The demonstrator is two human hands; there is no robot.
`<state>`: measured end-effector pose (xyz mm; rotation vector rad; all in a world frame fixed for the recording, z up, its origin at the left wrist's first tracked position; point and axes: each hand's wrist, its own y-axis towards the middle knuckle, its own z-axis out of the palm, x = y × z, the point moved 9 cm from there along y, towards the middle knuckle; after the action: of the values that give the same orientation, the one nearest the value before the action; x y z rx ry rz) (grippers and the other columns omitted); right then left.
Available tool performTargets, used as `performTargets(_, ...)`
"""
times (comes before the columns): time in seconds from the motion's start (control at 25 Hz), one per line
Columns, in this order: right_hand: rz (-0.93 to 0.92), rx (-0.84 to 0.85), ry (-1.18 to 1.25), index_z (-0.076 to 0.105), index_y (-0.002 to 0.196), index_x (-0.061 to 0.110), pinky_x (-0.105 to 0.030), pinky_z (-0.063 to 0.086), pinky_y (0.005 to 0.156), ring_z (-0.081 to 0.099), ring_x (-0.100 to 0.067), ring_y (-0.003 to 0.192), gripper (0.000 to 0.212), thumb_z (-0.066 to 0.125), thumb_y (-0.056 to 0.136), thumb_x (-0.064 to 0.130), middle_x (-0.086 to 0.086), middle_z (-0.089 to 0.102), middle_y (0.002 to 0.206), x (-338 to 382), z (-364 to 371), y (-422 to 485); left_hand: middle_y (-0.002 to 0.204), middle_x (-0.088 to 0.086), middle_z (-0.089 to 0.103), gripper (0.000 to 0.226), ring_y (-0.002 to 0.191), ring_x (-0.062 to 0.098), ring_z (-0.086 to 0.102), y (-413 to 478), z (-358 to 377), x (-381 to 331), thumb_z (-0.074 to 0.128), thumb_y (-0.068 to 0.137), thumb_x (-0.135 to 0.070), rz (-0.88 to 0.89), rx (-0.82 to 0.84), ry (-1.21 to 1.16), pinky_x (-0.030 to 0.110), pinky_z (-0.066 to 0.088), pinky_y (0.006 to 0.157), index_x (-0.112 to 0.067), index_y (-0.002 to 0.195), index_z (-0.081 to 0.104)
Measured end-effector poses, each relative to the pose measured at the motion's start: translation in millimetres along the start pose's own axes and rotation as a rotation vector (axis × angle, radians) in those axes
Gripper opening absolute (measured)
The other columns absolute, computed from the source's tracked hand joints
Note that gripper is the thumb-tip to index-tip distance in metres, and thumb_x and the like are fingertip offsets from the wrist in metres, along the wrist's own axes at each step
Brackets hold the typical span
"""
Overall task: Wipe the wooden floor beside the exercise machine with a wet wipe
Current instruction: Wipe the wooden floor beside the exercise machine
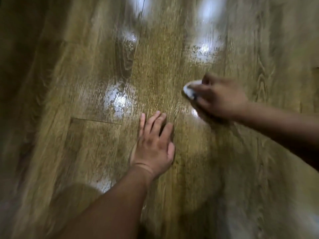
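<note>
I have my right hand (pixel 219 97) gripping the wet wipe (pixel 189 89) against the wooden floor (pixel 86 152), my left hand (pixel 153 144) flat, released. Wiping underway; dull, unwiped-looking boards remain, I judge.

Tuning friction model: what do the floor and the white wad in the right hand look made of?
Floor: wood-grain planks, glossy finish, possibly laminate; grain lines, seams, bright reflections. Wad: soft white wipe, paper or cloth, crumpled in the right hand; blur hides texture.
</note>
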<state>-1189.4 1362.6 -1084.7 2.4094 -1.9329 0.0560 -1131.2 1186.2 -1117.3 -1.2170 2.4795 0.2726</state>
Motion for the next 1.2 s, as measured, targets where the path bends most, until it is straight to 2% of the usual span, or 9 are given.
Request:
performTargets(0.2, 0.45, -0.034, 0.087, 0.053, 0.136, 0.033, -0.033, 0.04, 0.073, 0.057, -0.036, 0.099, 0.041, 0.046, 0.097, 0.038, -0.014, 0.049, 0.118, -61.2, 4.2, 59.6, 0.137, 0.014, 0.051, 0.045, 0.14, 0.029, 0.033, 0.1, 1.5, 1.2, 0.04, 0.084, -0.029, 0.003, 0.001, 0.016, 0.054, 0.008, 0.12, -0.011, 0.123, 0.053)
performTargets(0.36, 0.289, -0.029, 0.222, 0.064, 0.127, 0.021, -0.035, 0.044, 0.066, 0.056, -0.033, 0.083, 0.039, 0.057, 0.09, 0.031, -0.016, 0.055, 0.103, 27.4, 15.3, -36.8, 0.134, 0.016, 0.054, 0.044, 0.137, 0.031, 0.036, 1.4, -1.4, -2.1, 0.043, 0.082, -0.026, 0.018, -0.021, -0.021, 0.057, 0.013, 0.119, -0.008, 0.12, 0.057)
performTargets(0.48, 0.004, 0.046, 0.248, 0.063, 0.128, 0.019, -0.039, 0.047, 0.069, 0.054, -0.03, 0.079, 0.046, 0.04, 0.098, 0.044, -0.015, 0.056, 0.097, 75.2, 17.0, -97.1, 0.134, 0.016, 0.054, 0.043, 0.137, 0.031, 0.037, 0.4, -1.1, -0.2, 0.044, 0.082, -0.025, 0.024, -0.039, -0.032, 0.057, 0.013, 0.12, -0.008, 0.119, 0.056)
performTargets(0.56, -0.055, 0.015, 0.201, 0.063, 0.131, 0.02, -0.039, 0.045, 0.071, 0.052, -0.029, 0.08, 0.049, 0.034, 0.101, 0.047, -0.015, 0.055, 0.096, 46.0, 16.1, -88.1, 0.135, 0.016, 0.054, 0.043, 0.138, 0.03, 0.036, -0.4, -0.2, 0.0, 0.043, 0.083, -0.026, 0.023, -0.026, -0.017, 0.055, 0.01, 0.121, -0.008, 0.119, 0.057)
performTargets(0.68, 0.2, -0.189, 0.054, 0.064, 0.129, 0.02, -0.046, 0.049, 0.075, 0.053, -0.037, 0.09, 0.04, 0.047, 0.097, 0.038, -0.02, 0.054, 0.103, -54.3, 3.8, -23.9, 0.136, 0.017, 0.053, 0.043, 0.138, 0.03, 0.036, 0.6, 0.3, -0.5, 0.041, 0.084, -0.026, 0.018, -0.01, 0.019, 0.051, 0.005, 0.122, -0.008, 0.119, 0.058)
performTargets(0.76, 0.374, -0.177, 0.003, 0.063, 0.129, 0.019, -0.047, 0.046, 0.08, 0.053, -0.041, 0.101, 0.038, 0.047, 0.097, 0.033, -0.022, 0.055, 0.112, -100.9, 3.1, 11.7, 0.135, 0.017, 0.053, 0.043, 0.138, 0.031, 0.036, 0.6, -0.4, -1.7, 0.041, 0.084, -0.026, 0.022, -0.017, 0.025, 0.051, 0.004, 0.122, -0.007, 0.119, 0.058)
performTargets(0.96, 0.46, -0.214, 0.163, 0.066, 0.122, 0.012, -0.047, 0.047, 0.087, 0.049, -0.044, 0.109, 0.036, 0.047, 0.094, 0.021, -0.021, 0.056, 0.118, -64.6, 6.5, -13.8, 0.134, 0.018, 0.054, 0.043, 0.137, 0.032, 0.036, 1.6, -1.3, -2.0, 0.042, 0.083, -0.027, 0.032, -0.028, 0.024, 0.052, 0.005, 0.122, -0.007, 0.119, 0.057)
performTargets(1.08, 0.259, -0.122, 0.296, 0.065, 0.124, 0.011, -0.047, 0.051, 0.083, 0.05, -0.037, 0.104, 0.037, 0.051, 0.091, 0.022, -0.021, 0.059, 0.115, 29.3, 17.2, -79.2, 0.133, 0.019, 0.054, 0.042, 0.135, 0.033, 0.036, 2.0, -0.8, -4.0, 0.043, 0.083, -0.026, 0.04, -0.029, 0.019, 0.053, 0.006, 0.121, -0.01, 0.12, 0.051)
performTargets(1.2, -0.233, -0.052, 0.332, 0.059, 0.122, 0.015, -0.044, 0.048, 0.076, 0.054, -0.031, 0.092, 0.028, 0.053, 0.095, 0.024, -0.021, 0.066, 0.107, 72.7, 13.3, -98.0, 0.132, 0.02, 0.054, 0.042, 0.135, 0.034, 0.035, 2.9, -1.4, -2.1, 0.043, 0.083, -0.026, 0.028, -0.029, 0.022, 0.055, 0.009, 0.12, -0.009, 0.121, 0.051)
